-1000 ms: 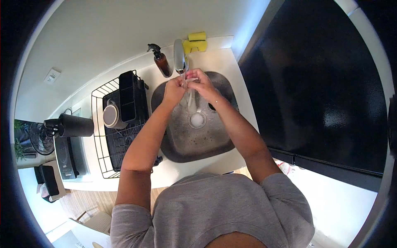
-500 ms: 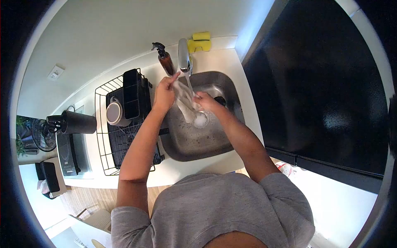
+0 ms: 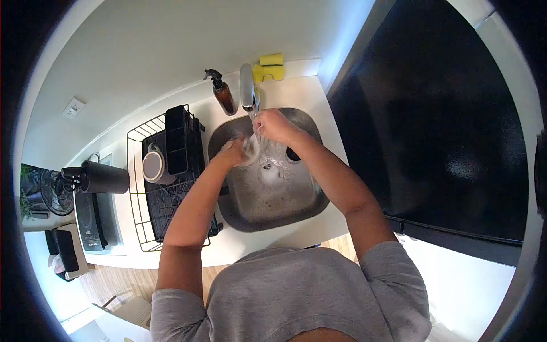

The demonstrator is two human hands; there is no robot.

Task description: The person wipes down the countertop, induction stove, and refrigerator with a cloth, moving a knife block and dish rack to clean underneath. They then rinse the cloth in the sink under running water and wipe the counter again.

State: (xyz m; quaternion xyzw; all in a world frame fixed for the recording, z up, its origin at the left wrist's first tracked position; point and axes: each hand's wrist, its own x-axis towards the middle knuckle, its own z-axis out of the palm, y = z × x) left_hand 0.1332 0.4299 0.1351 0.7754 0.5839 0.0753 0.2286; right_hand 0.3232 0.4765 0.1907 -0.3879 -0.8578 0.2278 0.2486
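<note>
Under the running faucet (image 3: 248,85), both my hands are on a wet white cloth (image 3: 252,148). My left hand (image 3: 232,151) is at the sink's left side, its fingers on the lower part of the cloth and somewhat blurred. Just below the spout, my right hand (image 3: 274,125) is closed on the cloth's upper end. Water runs down into the steel sink (image 3: 268,214), and white foam lies around the drain. A dark round object (image 3: 293,154) sits in the sink under my right forearm, partly hidden.
A black wire dish rack (image 3: 139,196) with a mug (image 3: 154,166) stands left of the sink. Behind the sink are an amber spray bottle (image 3: 224,98) and yellow sponges or cloths (image 3: 269,72). A large black panel (image 3: 433,131) rises on the right.
My left hand has moved down into the sink, and my right hand has risen to the spout. The cloth, stretched long before, is now bunched between them. The view has shifted slightly.
</note>
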